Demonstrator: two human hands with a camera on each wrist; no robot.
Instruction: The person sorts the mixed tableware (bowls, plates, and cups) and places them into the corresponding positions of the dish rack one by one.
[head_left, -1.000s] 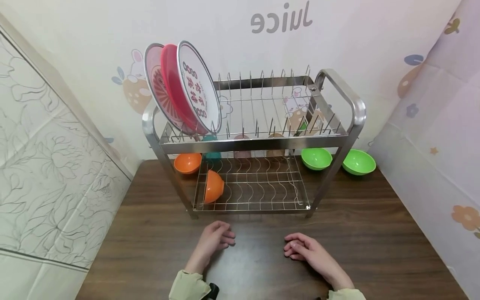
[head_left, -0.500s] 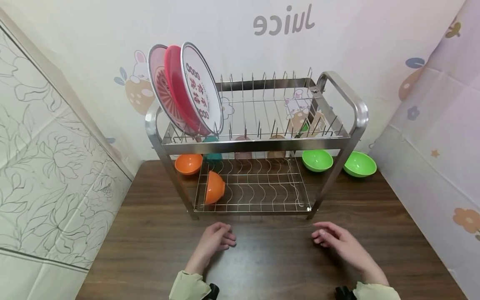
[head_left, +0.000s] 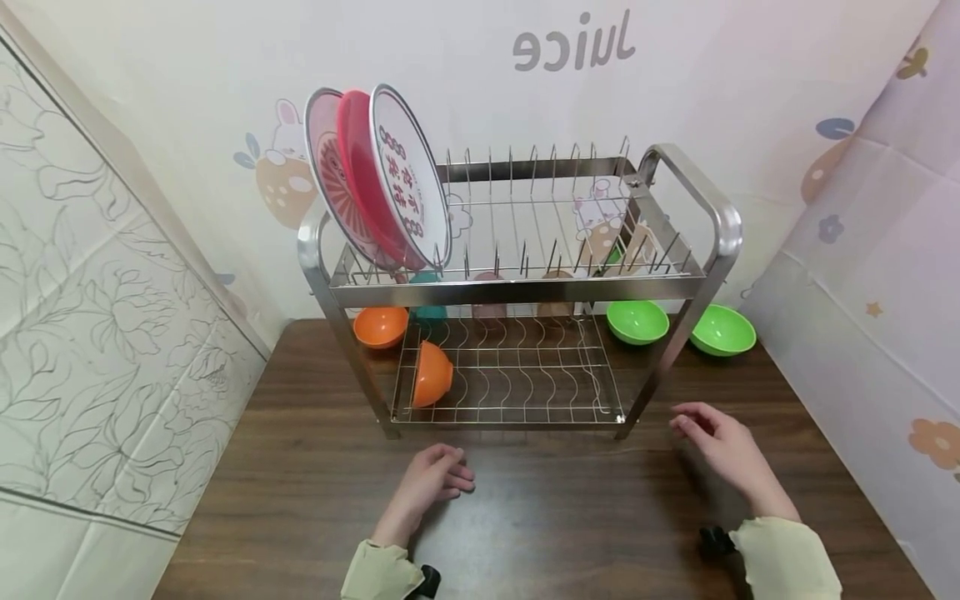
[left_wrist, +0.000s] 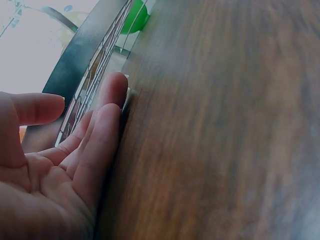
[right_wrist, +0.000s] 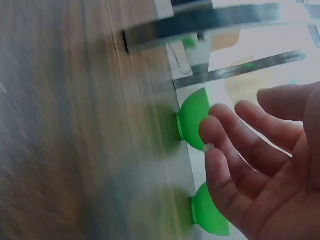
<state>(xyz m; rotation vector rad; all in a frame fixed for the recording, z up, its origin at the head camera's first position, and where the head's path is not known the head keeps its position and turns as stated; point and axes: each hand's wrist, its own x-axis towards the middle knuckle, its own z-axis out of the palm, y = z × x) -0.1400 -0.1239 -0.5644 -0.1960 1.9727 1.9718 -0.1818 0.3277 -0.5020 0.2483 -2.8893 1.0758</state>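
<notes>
My left hand (head_left: 431, 482) rests on the table in front of the dish rack (head_left: 517, 290), fingers loosely bent and holding nothing. Over the table to the right of the rack is my right hand (head_left: 720, 442), its fingers relaxed with nothing in them. Nearest to it in the head view are two green bowls, one (head_left: 722, 330) outside the rack's right leg and another (head_left: 637, 322) behind that leg. Both also appear past the fingers in the right wrist view. An orange bowl (head_left: 432, 375) stands on its side in the lower tier; another orange bowl (head_left: 380, 327) sits behind the left leg.
Three plates, the front one white (head_left: 411, 179), lean at the left of the upper tier. Several cups, one teal (head_left: 429, 300), stand behind the rack, partly hidden. A patterned wall covering (head_left: 480, 50) closes off the back, with side panels left and right.
My right hand has moved right and forward, from in front of the rack to beside its right leg, near the green bowls. The left hand has stayed in place. The view has shifted slightly.
</notes>
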